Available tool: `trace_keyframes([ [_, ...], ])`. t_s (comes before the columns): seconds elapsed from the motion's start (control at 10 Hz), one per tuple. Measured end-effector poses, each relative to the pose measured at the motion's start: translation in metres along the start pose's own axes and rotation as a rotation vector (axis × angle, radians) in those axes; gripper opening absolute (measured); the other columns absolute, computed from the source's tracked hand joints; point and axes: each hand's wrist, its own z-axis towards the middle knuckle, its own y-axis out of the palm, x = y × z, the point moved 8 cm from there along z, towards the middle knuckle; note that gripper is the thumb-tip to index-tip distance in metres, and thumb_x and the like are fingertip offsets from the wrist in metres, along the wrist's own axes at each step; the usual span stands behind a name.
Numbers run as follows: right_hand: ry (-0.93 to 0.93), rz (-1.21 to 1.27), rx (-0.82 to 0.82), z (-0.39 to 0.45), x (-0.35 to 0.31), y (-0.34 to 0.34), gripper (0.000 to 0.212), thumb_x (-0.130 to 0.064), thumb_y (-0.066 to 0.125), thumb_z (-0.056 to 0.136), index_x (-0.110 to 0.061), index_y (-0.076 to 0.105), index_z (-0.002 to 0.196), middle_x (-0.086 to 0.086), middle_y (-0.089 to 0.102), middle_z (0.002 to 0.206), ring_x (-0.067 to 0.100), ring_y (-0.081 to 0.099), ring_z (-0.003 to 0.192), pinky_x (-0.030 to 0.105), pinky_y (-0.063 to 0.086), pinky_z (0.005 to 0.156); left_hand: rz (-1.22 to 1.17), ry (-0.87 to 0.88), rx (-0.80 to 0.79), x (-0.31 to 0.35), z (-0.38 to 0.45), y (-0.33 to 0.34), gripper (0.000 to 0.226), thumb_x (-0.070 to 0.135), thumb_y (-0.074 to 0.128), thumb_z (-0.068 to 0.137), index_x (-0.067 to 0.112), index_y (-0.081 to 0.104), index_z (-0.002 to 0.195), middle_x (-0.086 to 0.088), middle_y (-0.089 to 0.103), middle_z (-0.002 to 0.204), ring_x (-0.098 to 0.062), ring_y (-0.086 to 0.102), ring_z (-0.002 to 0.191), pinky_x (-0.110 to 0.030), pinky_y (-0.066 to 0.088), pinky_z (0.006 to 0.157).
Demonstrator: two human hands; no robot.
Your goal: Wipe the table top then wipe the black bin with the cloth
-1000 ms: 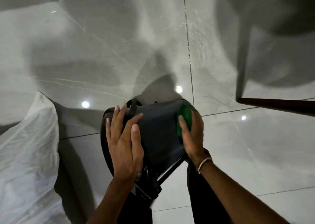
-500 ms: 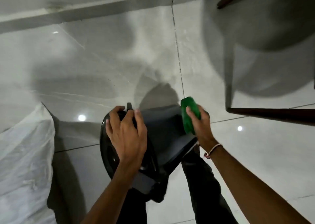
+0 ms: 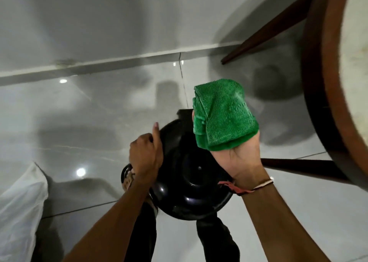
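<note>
The black bin is held above the grey floor, its round glossy base turned toward me. My left hand grips the bin's left side, thumb lying along the edge. My right hand is raised palm-up over the bin's right side and holds the folded green cloth, which covers the fingers. The cloth sits just above the bin and is lifted off its surface. The round table, with a dark wooden rim and pale top, fills the right edge.
Dark wooden table legs slant across the right, one close under my right wrist. A white plastic bag lies on the floor at the lower left. A wall skirting runs across behind the bin. My dark-trousered legs are below the bin.
The bin has been tipped so its base faces me. My right hand has lifted the cloth off the bin's side and turned palm-up. My view has swung up toward the wall and table.
</note>
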Motion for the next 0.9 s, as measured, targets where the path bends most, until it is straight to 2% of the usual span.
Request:
trace_keyframes([
  [0.1,0.009,0.101,-0.07,-0.005,-0.007,0.009,0.053,-0.024,0.082,0.067,-0.007,0.077,0.116,0.02,0.076,0.121,0.039,0.076,0.106,0.051,0.061,0.1,-0.026,-0.007,0.027,-0.003,0.023,-0.008,0.073,0.055,0.04,0.108,0.007,0.044,0.054,-0.011,0.048,0.053,-0.034,0.053,0.056,-0.038,0.041,0.065],
  [0.2,0.013,0.181,-0.082,-0.008,-0.008,0.012,0.053,-0.02,0.08,0.074,-0.012,0.073,0.126,0.019,0.073,0.132,0.04,0.073,0.116,0.063,0.056,0.102,-0.034,0.005,0.053,0.003,0.045,-0.017,0.07,0.052,0.042,0.108,0.007,0.045,0.055,-0.018,0.054,0.062,-0.039,0.059,0.068,-0.038,0.039,0.069],
  [0.3,0.047,0.23,-0.096,-0.01,-0.008,0.013,0.038,-0.031,0.067,0.089,-0.015,0.074,0.122,0.016,0.072,0.131,0.039,0.07,0.12,0.069,0.05,0.103,-0.006,0.02,0.047,0.008,0.065,-0.026,0.065,0.05,0.042,0.109,0.005,0.049,0.062,-0.022,0.059,0.075,-0.042,0.063,0.081,-0.041,0.04,0.074],
  [0.4,0.043,0.222,-0.095,-0.022,-0.023,0.016,0.042,-0.045,0.059,0.093,-0.012,0.076,0.111,0.016,0.073,0.121,0.036,0.07,0.11,0.058,0.056,0.097,0.065,0.082,0.003,0.019,0.07,-0.037,0.056,0.048,0.042,0.109,-0.002,0.062,0.092,-0.026,0.068,0.097,-0.046,0.066,0.098,-0.045,0.047,0.08],
  [0.5,-0.094,0.036,-0.064,-0.042,-0.066,0.032,0.036,-0.038,0.068,0.083,-0.014,0.077,0.108,0.012,0.074,0.112,0.029,0.072,0.094,0.04,0.059,0.081,0.249,0.246,-0.037,0.053,0.054,-0.054,0.052,0.051,0.044,0.107,0.006,0.065,0.125,-0.027,0.07,0.124,-0.046,0.065,0.116,-0.059,0.051,0.101],
  [0.6,-0.554,-0.509,0.137,-0.073,-0.15,0.049,0.024,-0.028,0.067,0.089,-0.021,0.074,0.111,-0.004,0.076,0.102,0.016,0.071,0.09,0.031,0.059,0.072,0.376,0.44,0.005,0.109,0.03,-0.071,0.054,0.05,0.046,0.107,0.015,0.055,0.147,-0.022,0.059,0.149,-0.045,0.054,0.138,-0.061,0.04,0.113],
  [0.7,-1.068,-1.358,0.522,-0.117,-0.228,0.069,0.031,-0.03,0.066,0.094,-0.018,0.066,0.123,-0.007,0.072,0.114,0.014,0.066,0.107,0.023,0.05,0.089,0.418,0.595,0.026,0.175,-0.001,-0.077,0.067,0.058,0.036,0.102,0.016,0.051,0.152,-0.021,0.053,0.156,-0.043,0.051,0.143,-0.059,0.04,0.114],
  [0.8,-1.051,-1.869,0.827,-0.112,-0.28,0.054,0.045,-0.034,0.06,0.1,-0.015,0.056,0.141,0.014,0.052,0.15,0.034,0.047,0.14,0.037,0.046,0.108,0.447,0.745,0.088,0.243,-0.027,-0.078,0.069,0.059,0.034,0.101,0.015,0.057,0.148,-0.022,0.058,0.152,-0.043,0.059,0.137,-0.058,0.047,0.108],
  [0.9,-0.65,-2.147,0.856,-0.097,-0.306,0.035,0.057,-0.045,0.046,0.107,-0.019,0.041,0.157,0.019,0.03,0.169,0.04,0.025,0.159,0.063,0.025,0.126,0.524,0.887,0.151,0.307,-0.059,-0.077,0.066,0.061,0.043,0.103,0.017,0.058,0.148,-0.024,0.058,0.153,-0.042,0.063,0.134,-0.056,0.05,0.104],
])
